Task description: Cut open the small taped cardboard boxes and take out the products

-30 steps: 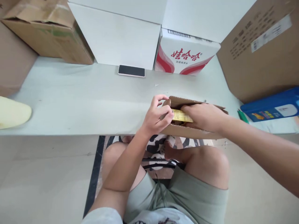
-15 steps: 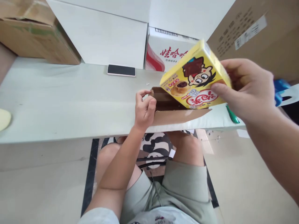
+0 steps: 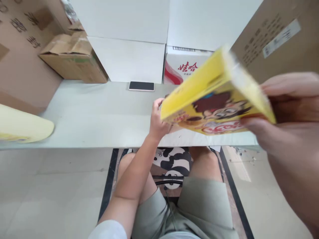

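Note:
My right hand is closed around one end of a yellow snack box with a cartoon character on its front. The box is tilted, raised close to the camera and blurred. My left hand is at the near part of the table, its fingers bent on the edge of a small open cardboard box. The snack box covers most of that cardboard box and part of my left fingers.
A phone lies at the back of the table, before white boxes and a carton with red lettering. Brown cartons stand left and right. A pale yellow rounded object is at the left edge.
The snack box has come nearer to the camera and tipped, showing more of its side. My right hand moved right with it. The view shifted, bringing more of the left side into sight.

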{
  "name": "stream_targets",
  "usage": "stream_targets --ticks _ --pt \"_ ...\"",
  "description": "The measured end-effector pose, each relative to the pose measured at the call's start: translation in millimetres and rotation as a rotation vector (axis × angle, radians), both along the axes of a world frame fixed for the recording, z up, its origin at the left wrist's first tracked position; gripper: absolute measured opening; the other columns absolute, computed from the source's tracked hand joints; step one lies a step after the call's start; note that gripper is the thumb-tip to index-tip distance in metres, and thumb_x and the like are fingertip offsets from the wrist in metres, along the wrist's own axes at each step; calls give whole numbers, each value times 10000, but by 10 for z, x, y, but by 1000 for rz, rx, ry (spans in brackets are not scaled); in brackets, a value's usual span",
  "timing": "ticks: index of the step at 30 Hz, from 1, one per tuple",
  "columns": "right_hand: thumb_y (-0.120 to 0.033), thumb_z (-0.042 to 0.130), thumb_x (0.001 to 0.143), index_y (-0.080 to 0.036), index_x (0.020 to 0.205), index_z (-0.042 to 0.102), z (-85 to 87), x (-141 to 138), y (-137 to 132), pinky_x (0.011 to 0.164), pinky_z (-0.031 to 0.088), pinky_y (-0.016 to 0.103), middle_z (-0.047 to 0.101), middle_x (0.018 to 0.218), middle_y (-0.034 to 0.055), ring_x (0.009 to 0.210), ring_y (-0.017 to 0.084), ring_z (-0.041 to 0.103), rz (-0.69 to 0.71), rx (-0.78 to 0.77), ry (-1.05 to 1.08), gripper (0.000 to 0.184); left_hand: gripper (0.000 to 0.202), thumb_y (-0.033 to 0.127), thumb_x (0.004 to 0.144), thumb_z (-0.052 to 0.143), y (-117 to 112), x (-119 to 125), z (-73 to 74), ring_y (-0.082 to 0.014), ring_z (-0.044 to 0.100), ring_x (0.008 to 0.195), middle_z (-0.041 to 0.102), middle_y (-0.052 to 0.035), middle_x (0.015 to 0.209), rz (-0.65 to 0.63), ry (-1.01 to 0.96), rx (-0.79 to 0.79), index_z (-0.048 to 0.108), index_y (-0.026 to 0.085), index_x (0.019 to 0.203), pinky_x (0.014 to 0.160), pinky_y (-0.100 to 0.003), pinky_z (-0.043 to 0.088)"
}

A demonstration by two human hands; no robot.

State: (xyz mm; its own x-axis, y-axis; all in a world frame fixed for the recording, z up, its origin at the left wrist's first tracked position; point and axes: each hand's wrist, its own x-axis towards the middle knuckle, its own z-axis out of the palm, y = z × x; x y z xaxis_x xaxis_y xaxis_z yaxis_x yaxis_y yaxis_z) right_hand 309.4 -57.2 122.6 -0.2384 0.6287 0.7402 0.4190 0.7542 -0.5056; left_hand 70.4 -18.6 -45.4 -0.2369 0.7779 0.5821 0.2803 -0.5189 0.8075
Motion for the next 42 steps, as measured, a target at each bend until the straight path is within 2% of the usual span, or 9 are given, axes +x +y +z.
stream_targets --ticks 5,11,16,20,25,30,35,38,42 --pt "-301 923 729 -273 1021 725 -212 503 -323 649 558 342 728 974 59 848 203 708 132 -4 -50 353 555 702 1015 431 -580 -93 396 -287 600 1332 655 -119 1314 -9 46 -58 735 258 1154 1198 -505 462" --pt "-375 847 820 -291 1003 703 -587 750 -963 725 614 338 731 1004 53 868 206 732 214 -224 -237 248 685 553 725 912 -1812 397 648 -297 751 1075 771 -102 1201 -642 -146 -532 675 301 1316 902 -393 650" --pt "-429 570 976 -288 1171 599 -1458 634 -1421 920 603 424 665 1180 91 1091 243 716 -332 -457 464 243 548 601 714 907 -2280 855 266 -263 796 918 816 -81 1042 -241 -751 -735 694 210 1034 814 -357 662" --pt "-598 519 969 -278 1359 446 -1971 437 -1763 937 612 452 667 1306 149 1159 276 708 1 -934 538 510 605 563 652 962 -2350 1023 62 -273 809 938 821 -83 1073 -13 -1015 -697 674 217 1056 865 -387 670" --pt "-555 751 858 -322 1610 231 -1995 205 -1850 1122 552 451 508 1593 137 1405 271 583 106 -1004 672 944 661 638 657 929 -2310 1235 -12 -274 795 1006 807 -116 1098 -12 -1007 -613 679 191 1076 868 -348 659" --pt "-435 761 892 -303 1425 568 -1623 348 -1465 958 634 406 699 1337 84 1133 248 721 -21 -795 703 582 551 492 685 954 -2019 1046 238 -230 773 886 793 -81 981 -249 -626 -631 684 167 1038 789 -313 643" --pt "-524 630 970 -416 1553 452 -787 267 -506 943 655 410 607 1497 22 1329 274 643 23 -558 612 620 585 583 845 808 -987 681 947 -269 723 1181 737 -116 1294 -398 -176 -384 649 237 1289 957 -341 623" --pt "-444 569 987 -388 1577 399 -411 -69 366 877 646 352 630 1442 31 1214 231 685 150 -552 540 617 377 530 1043 541 -116 580 1346 -280 672 1295 714 -105 1296 -199 -139 -326 649 210 1211 1057 -404 576" --pt "-268 464 1002 -245 1257 623 -266 -599 1296 654 578 287 691 1125 57 837 157 678 -31 -819 527 301 285 355 1080 419 681 519 1611 -272 720 1190 715 -106 1186 -38 -235 -652 623 181 1178 965 -386 603"
